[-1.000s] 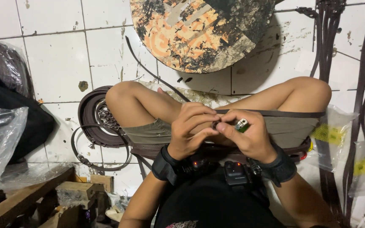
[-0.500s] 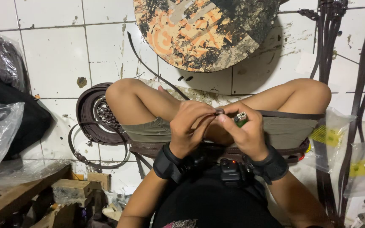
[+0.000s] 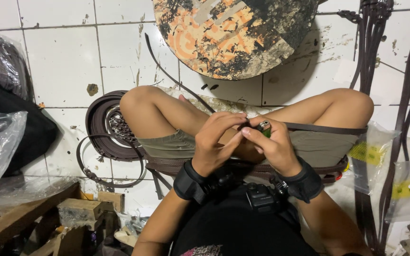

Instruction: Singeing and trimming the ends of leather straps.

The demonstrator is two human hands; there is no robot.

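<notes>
White tiled floor (image 3: pixel 62 61): both hands' grip pinches a lighter (image 3: pixel 263 126) (yellow-labelled clear bags (image 3: pixel 406 189) right).

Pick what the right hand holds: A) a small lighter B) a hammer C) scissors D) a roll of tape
A: the right hand grips a small lighter with a metal top, held up against the end of a dark strap that the left hand pinches.

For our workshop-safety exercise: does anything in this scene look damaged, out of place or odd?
Yes. The round board on the tiled floor is badly worn, its orange surface blotched black and flaking. Dark chips lie beside it. Both hands, left hand and right hand, look fine.
</notes>
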